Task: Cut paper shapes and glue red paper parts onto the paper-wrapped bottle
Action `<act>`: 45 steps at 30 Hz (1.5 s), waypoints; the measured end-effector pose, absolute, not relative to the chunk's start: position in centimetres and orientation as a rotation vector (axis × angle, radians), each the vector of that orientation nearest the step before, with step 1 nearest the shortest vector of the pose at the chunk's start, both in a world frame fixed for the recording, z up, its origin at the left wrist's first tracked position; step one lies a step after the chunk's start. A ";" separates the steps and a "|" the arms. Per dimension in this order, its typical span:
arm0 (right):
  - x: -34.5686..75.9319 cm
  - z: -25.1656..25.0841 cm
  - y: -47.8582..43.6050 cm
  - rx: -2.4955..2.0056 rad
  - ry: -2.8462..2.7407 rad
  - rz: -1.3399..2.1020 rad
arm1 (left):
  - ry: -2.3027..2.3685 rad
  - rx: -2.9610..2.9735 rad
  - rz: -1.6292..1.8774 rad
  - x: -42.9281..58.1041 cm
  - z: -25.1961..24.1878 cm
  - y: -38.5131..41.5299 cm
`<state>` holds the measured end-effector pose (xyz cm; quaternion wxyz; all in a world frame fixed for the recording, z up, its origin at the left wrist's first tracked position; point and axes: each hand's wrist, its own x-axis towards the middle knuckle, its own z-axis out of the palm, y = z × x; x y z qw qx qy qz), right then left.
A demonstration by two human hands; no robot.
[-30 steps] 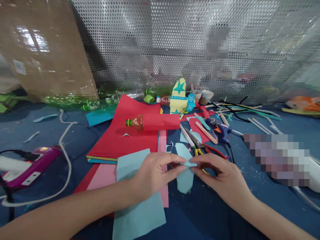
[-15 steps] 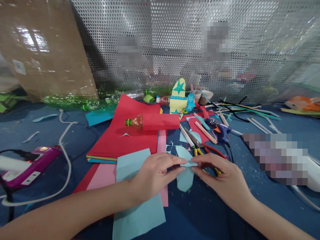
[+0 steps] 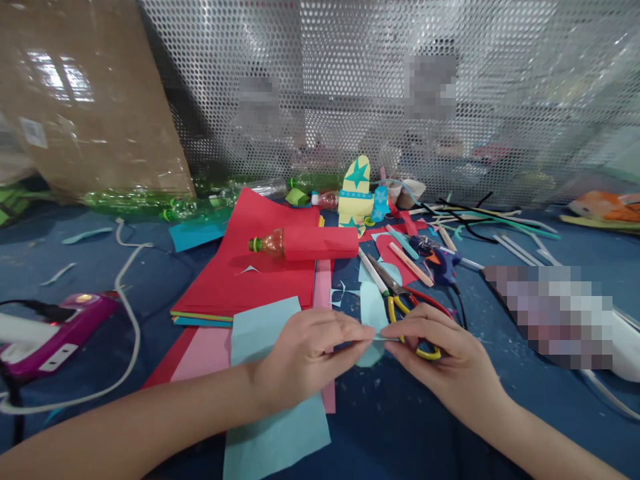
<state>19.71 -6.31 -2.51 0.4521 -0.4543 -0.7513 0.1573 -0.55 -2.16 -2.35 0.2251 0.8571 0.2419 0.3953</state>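
In the head view, the left hand (image 3: 307, 357) and right hand (image 3: 445, 350) pinch the middle of the blue cutout (image 3: 373, 303), thumbs against fingers, its ends showing beyond and below the fingertips. Scissors (image 3: 395, 287) lie just beyond the right fingers; the bottle (image 3: 320, 244) lies farther beyond the left fingers.

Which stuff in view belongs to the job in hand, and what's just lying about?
In the job:
paper cutout, pinched by left hand and right hand
probably light-blue sheet, similar colour
probably scissors, near right hand

Apparently lying about:
power strip
cardboard
green bottles
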 end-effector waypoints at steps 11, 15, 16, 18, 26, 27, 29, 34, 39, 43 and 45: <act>19.0 -2.4 -6.8 -1.131 -1.563 0.972 | 0.587 2.521 1.145 -0.8 -1.8 -2.3; 19.0 -1.9 -6.9 -1.106 -1.603 0.781 | 0.525 2.609 1.225 -1.0 -1.3 -2.4; 19.1 -1.7 -6.9 -1.094 -1.626 0.716 | 0.523 2.601 1.227 -1.0 -1.2 -2.5; 19.4 -1.6 -7.0 -1.070 -1.678 0.583 | 0.534 2.531 1.210 -0.9 -1.1 -2.6; 19.7 -2.5 -5.9 -1.227 -1.787 0.563 | 0.823 1.827 0.854 0.2 -2.9 -1.8; 19.7 -2.8 -5.6 -1.255 -1.814 0.566 | 0.869 1.811 0.799 0.3 -3.2 -1.5; 19.7 -3.3 -5.1 -1.284 -1.867 0.570 | 0.931 1.838 0.699 0.3 -3.5 -0.9; 19.7 -4.2 -4.5 -1.285 -1.958 0.542 | 0.986 2.022 0.616 0.2 -3.7 -0.2; 19.6 -5.2 -4.4 -1.219 -2.070 0.420 | 0.958 2.304 0.604 0.3 -4.3 -0.4; 19.5 -5.4 -4.5 -1.204 -2.093 0.378 | 0.907 2.402 0.609 0.2 -4.7 -0.4; 19.4 -5.3 -4.5 -1.228 -2.085 0.385 | 0.921 2.415 0.605 0.2 -4.8 -0.3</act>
